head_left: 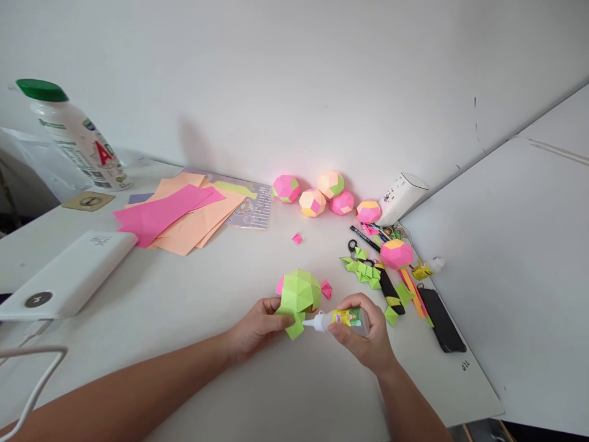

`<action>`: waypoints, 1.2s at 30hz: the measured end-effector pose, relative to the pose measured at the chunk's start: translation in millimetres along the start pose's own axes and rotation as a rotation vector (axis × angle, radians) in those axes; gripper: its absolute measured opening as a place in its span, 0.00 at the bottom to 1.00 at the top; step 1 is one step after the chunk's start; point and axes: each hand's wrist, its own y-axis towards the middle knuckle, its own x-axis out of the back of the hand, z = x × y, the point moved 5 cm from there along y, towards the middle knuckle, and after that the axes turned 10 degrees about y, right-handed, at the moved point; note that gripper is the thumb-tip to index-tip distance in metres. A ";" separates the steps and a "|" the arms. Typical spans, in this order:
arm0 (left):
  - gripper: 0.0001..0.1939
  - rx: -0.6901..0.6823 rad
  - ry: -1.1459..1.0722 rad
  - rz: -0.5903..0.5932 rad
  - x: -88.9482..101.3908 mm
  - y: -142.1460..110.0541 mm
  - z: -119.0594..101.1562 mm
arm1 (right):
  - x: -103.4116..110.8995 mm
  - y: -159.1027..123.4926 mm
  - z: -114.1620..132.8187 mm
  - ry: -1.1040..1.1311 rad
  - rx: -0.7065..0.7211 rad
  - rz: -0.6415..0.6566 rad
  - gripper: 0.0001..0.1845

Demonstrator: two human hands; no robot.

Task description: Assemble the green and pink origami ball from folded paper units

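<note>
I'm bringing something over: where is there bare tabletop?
Bare: between the white power bank, the paper sheets and the left hand; also between the forearms. Crowded: beyond and right of the right hand: green paper pieces, a flat black object.

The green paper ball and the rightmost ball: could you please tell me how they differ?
The green paper ball is in the left hand; the rightmost ball lies unheld near paper strips. The green paper ball looks mostly green; the rightmost ball, pink and yellow. Both have flat facets.
</note>
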 end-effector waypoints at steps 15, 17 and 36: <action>0.11 -0.037 -0.007 0.021 2.4 2.6 0.9 | 6.0 1.5 -21.1 0.129 -0.294 -0.133 0.19; 0.11 -0.040 -0.021 0.024 2.2 2.9 0.5 | 6.3 2.0 -24.7 0.170 -0.350 -0.165 0.20; 0.13 -0.034 -0.086 0.012 4.7 4.6 2.6 | 1.9 1.6 -14.8 0.217 -0.101 0.013 0.13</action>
